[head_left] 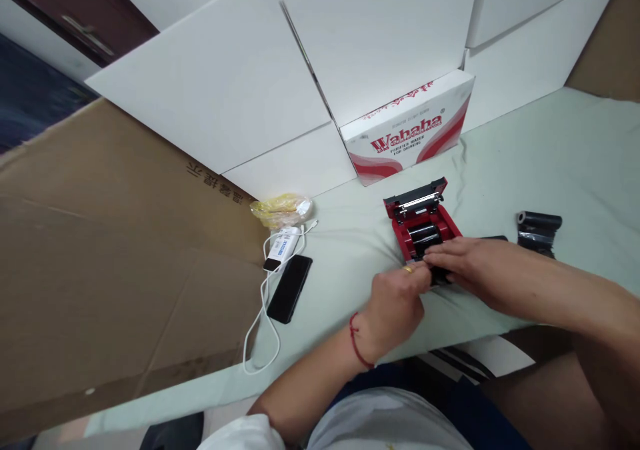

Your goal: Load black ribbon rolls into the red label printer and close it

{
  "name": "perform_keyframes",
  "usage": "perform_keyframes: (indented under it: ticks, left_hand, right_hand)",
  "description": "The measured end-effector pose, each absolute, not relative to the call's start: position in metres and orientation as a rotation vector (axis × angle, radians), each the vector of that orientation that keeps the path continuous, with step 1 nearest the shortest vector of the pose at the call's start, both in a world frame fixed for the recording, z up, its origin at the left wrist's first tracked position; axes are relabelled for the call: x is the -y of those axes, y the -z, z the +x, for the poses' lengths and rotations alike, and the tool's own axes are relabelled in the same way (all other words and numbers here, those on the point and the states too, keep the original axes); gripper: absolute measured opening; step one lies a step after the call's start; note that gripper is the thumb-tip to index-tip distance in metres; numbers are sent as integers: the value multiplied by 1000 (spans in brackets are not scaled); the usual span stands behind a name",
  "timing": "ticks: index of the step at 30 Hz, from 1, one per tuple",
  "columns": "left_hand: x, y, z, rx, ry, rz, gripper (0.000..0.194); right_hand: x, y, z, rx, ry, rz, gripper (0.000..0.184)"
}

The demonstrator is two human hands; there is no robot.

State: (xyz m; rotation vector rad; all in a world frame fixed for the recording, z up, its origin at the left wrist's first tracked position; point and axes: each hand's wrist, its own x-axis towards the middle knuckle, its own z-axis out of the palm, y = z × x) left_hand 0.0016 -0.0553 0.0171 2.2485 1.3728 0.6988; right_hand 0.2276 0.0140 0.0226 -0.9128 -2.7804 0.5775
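Phone (290, 289), one, flat black. Left hand (399, 307): fingers curled, what they clamp we can't tell. One red-and-black plastic device (419, 219) on pale cloth (345, 257), lid up, glossy dark roll (425, 235) inside, near edge hidden by hands. Right hand (467, 261): fingers together, grip unclear to us. One black film roll (543, 223), tail partly hidden by forearm (550, 295).

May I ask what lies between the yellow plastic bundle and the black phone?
The head view shows a white block with blue lettering between the bundle and the phone, with a white cable running past it.
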Motion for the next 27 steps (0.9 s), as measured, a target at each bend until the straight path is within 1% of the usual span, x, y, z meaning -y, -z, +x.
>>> perform_keyframes:
  ticks: [2,3,6,7,10,11,13,15,18,19,23,25,27]
  left_hand:
    - [45,-22,-11,-1450,-974,2049,29]
    - [36,-24,-17,-1517,-1121,1938,26]
    - [-4,-29,-32,-1605,-1368,1705,13]
    - [-19,-30,-35,-1572,-1394,1663,21]
    - [-51,-32,-37,-1383,-1284,1573,40]
    - [-55,-34,-36,-1328,-1228,1565,45]
    - [-51,-37,-33,-1281,-1149,1595,52]
    - [-35,-40,-31,-1295,-1101,1692,50]
    - [-6,-40,-31,-1267,-996,1937,39]
    - [2,-38,-32,-1234,-952,2034,40]
    - [16,-26,-34,-1169,-775,2353,65]
    - [18,-19,-31,-1206,-636,2451,66]
    - [20,-13,-25,-1300,-504,2499,59]
  right_hand:
    - [3,-11,235,2813,-464,-770,69]
    - [11,-7,236,2818,-407,-708,71]
    - [23,-5,232,2820,-325,-676,62]
    - [25,-8,229,2821,-326,-714,58]
    - [25,-19,224,2835,-352,-790,47]
    - [25,-21,223,2840,-342,-793,45]
    - [26,-24,224,2845,-285,-780,48]
    - [28,-25,225,2834,-231,-770,53]
    - [32,-27,228,2852,-218,-784,59]
    - [33,-28,228,2869,-218,-794,61]
    - [34,-30,228,2903,-209,-824,63]
    - [34,-30,227,2906,-189,-811,60]
    - [32,-29,225,2908,-178,-801,54]
